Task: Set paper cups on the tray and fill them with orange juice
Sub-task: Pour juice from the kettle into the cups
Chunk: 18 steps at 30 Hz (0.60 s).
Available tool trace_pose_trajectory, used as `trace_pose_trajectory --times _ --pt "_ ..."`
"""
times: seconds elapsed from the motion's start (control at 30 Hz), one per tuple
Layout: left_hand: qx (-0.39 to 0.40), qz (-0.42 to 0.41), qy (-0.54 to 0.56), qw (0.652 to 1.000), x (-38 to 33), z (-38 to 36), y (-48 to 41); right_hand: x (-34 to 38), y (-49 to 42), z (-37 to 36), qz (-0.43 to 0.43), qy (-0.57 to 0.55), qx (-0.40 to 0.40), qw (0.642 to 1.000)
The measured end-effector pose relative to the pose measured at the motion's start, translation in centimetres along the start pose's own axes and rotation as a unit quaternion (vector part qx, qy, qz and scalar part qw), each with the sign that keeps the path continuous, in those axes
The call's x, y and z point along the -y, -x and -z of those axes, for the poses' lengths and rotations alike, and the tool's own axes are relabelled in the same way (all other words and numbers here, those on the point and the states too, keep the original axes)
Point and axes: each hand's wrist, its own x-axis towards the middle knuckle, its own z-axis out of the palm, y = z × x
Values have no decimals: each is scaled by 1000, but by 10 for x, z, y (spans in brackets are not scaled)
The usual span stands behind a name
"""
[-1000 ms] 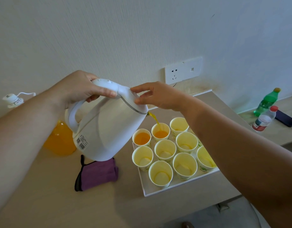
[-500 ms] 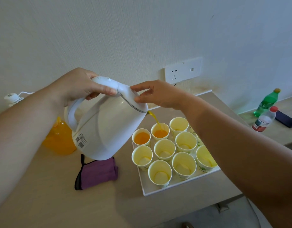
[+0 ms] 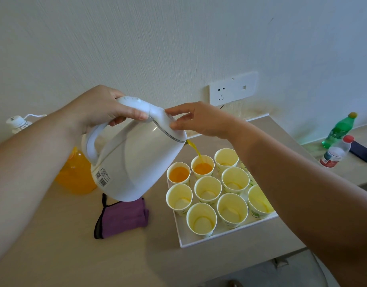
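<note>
On the beige bench (image 3: 54,255), nearest the camera and below the fingers of the right hand (image 3: 201,121), a white rectangular tray (image 3: 199,242) carries pale yellow paper cups (image 3: 201,219) in close rows, most showing bare bottoms; a folded purple cloth (image 3: 122,218) lies just left of the tray, below the fingers of the left hand (image 3: 95,108); the left fingers (image 3: 135,115) are curled tight round the top of the handle of a white plastic kettle (image 3: 137,162), held tilted in the air; the right fingers (image 3: 178,110) are nearly straight, tips pressing the kettle's lid and gripping nothing; just below those fingertips a thin stream of orange juice (image 3: 196,151) falls from the spout into the middle cup of the far row (image 3: 202,167); the cup to its left (image 3: 179,174) is already full; a clear plastic jug of orange liquid (image 3: 75,175) stands behind the kettle, under the left wrist; far right of the right fingers stand a green plastic bottle (image 3: 339,129) and a red-capped clear bottle (image 3: 334,152); a white wall socket (image 3: 233,89) sits above them.
</note>
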Motion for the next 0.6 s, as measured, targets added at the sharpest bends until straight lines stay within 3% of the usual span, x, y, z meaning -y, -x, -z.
trace_pose_trajectory --times 0.6 --pt "-6 12 -7 1000 -3 -3 0 -4 -4 0 -7 -1 7 1000"
